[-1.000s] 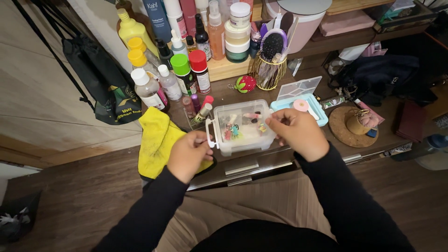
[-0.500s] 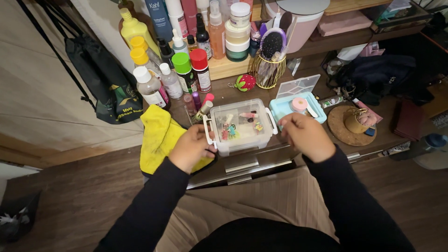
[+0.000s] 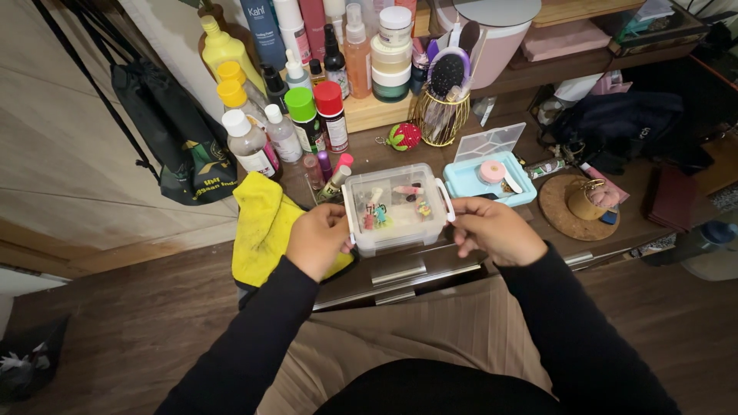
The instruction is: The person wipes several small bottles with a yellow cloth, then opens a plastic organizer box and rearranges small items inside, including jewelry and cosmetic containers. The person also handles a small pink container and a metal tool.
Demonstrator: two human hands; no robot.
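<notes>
A small clear plastic box (image 3: 396, 211) with a lid and white side latches stands at the front edge of a brown wooden table (image 3: 453, 253); small colourful trinkets show through its lid. My left hand (image 3: 315, 240) grips the box's left side at the latch. My right hand (image 3: 496, 229) holds its right side at the other latch. Both arms wear black sleeves.
A yellow cloth (image 3: 265, 227) lies left of the box. Behind it stand several bottles (image 3: 304, 115) and a wire holder with brushes (image 3: 442, 115). An open light-blue box (image 3: 488, 177) with a pink round thing sits to the right, beside a round coaster with a small figure (image 3: 588, 204).
Both hands have closed in on the box's sides; the side latches, swung out earlier, now lie against the box. The right hand moved down and left to the right latch.
</notes>
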